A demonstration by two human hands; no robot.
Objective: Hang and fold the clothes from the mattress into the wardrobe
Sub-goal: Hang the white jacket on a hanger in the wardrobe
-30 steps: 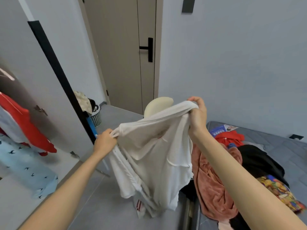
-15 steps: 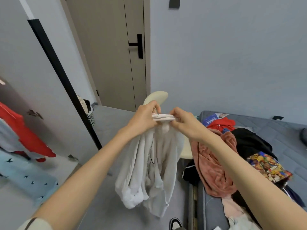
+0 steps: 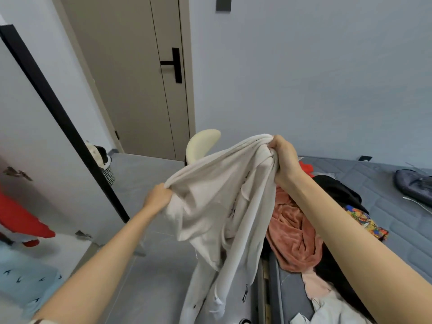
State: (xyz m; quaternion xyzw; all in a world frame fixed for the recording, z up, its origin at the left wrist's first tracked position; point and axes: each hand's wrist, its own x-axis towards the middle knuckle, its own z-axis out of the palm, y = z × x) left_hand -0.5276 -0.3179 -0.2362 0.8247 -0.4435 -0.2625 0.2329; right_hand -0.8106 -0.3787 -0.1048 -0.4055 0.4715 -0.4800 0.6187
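I hold a cream-white garment up in the air in front of me. My left hand grips its lower left edge, and my right hand grips a bunched part higher up on the right. The rest of the cloth hangs down toward the floor. On the grey mattress at the right lies a heap of clothes: a pink fleece piece, a black garment, a red one and a colourful patterned one. The open wardrobe is at the left.
A red garment and a light blue one with small dark marks show inside the wardrobe. The wardrobe's door edge runs diagonally at the left. A laundry basket stands by the closed door. A cream chair back rises behind the garment.
My hands were together at the garment's top half a second ago. They have pulled apart, the left one down and to the left, and the cloth is spread between them.
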